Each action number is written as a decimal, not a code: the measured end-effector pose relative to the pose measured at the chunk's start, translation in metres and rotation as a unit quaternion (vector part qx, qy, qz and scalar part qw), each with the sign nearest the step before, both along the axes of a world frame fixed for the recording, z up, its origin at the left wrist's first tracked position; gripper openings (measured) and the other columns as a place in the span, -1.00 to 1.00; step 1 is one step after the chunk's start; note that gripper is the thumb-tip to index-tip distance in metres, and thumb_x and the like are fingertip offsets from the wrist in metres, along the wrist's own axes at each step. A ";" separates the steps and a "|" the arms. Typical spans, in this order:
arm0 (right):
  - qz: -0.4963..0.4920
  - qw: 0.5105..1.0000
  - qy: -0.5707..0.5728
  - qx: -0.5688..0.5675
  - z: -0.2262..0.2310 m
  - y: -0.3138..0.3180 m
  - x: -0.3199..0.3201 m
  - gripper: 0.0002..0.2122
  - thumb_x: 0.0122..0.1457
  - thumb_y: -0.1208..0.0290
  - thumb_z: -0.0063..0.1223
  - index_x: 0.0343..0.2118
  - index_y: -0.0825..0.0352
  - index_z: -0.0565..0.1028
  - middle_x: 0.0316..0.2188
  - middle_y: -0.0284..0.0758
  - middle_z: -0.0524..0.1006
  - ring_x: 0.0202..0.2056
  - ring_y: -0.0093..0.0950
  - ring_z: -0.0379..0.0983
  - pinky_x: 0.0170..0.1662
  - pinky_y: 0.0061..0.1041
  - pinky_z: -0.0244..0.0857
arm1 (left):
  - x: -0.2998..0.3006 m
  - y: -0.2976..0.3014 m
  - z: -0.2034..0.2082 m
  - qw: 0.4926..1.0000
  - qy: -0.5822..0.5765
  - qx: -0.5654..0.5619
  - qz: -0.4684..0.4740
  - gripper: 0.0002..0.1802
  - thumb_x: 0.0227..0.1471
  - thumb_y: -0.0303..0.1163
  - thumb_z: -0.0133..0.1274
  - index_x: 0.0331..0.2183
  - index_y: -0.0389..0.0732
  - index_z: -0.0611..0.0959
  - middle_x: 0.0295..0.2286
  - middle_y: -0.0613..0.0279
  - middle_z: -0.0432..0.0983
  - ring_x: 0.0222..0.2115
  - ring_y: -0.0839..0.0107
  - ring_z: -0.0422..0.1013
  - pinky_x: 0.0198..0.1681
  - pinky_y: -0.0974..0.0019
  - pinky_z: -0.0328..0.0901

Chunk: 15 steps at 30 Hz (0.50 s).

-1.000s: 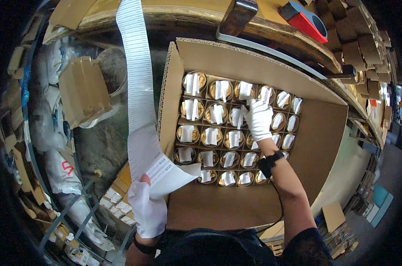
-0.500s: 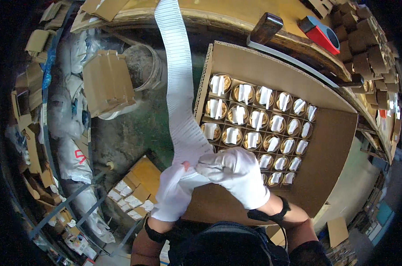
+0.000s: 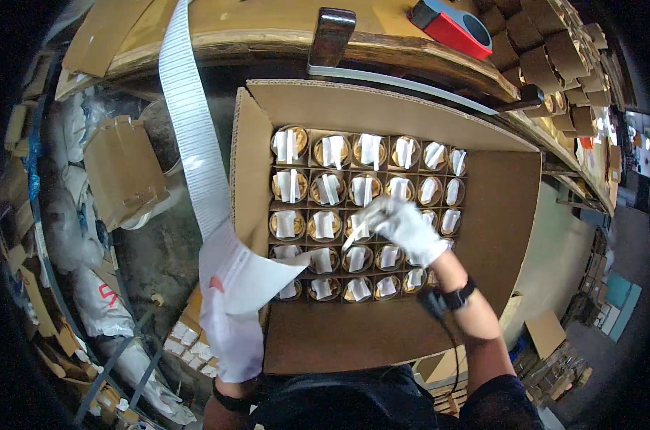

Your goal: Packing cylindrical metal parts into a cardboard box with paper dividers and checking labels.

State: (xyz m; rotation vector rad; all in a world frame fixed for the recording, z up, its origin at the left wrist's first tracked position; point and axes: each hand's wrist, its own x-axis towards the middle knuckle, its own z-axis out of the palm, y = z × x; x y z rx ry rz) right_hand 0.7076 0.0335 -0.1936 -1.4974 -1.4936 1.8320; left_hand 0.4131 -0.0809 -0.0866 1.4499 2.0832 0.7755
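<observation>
My left hand (image 3: 228,337), in a white glove, is closed on the lower end of a long white strip of printed labels (image 3: 196,136), which hangs down from the bench. Over the cardboard box (image 3: 389,333), my gloved right hand (image 3: 407,226) pinches a small white slip (image 3: 357,233); motion blurs its fingers. Inside the box, a cardboard divider grid separates rows of round cups (image 3: 325,223). White paper slips (image 3: 370,150) lie on the cups. The right hand and the strip's loose end cover some of them.
A wooden bench (image 3: 260,46) runs along the far side, with a dark wooden block (image 3: 332,36) and a red-and-blue tool (image 3: 454,29) at its edge. Cardboard tubes (image 3: 547,64) are stacked far right. At left are a smaller carton (image 3: 124,168) and white sacks (image 3: 99,301).
My right hand has left the strip and moved over the cups, with a slip in its fingers. My left hand still holds the strip. The whole view has shifted, the box now sitting further left.
</observation>
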 end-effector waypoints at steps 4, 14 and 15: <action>0.214 0.814 -0.494 0.217 -0.064 0.039 0.052 -0.89 -0.06 0.32 0.16 -0.52 0.23 0.53 -0.50 -0.32 0.52 -0.45 -0.37 0.48 -0.46 -0.42 0.35 | 0.002 0.005 0.008 0.998 0.055 -0.013 -0.009 -0.58 -0.05 -0.67 0.05 -0.09 -0.49 0.40 -0.27 -0.18 0.46 -0.26 0.03 0.45 -0.19 0.16 0.35; -0.006 0.826 -0.446 0.344 -0.050 0.043 0.028 -0.74 -0.01 0.19 0.22 -0.35 0.23 0.47 -0.35 -0.11 0.54 -0.57 -0.34 0.45 -0.53 -0.46 0.33 | 0.007 0.009 0.010 0.734 -0.563 -0.007 0.380 -0.83 0.07 -0.64 -0.11 -0.24 -0.42 0.48 -0.34 -0.01 0.47 -0.27 0.26 0.44 -0.19 0.23 0.34; -0.036 0.894 -0.355 0.273 -0.028 0.036 0.010 -0.83 0.06 0.33 0.17 -0.37 0.30 0.48 -0.35 -0.20 0.56 -0.46 -0.45 0.48 -0.42 -0.55 0.35 | 0.012 0.006 0.007 0.776 -0.521 -0.006 0.354 -0.86 0.05 -0.64 -0.09 -0.28 -0.41 0.48 -0.38 0.01 0.48 -0.32 0.24 0.44 -0.26 0.23 0.33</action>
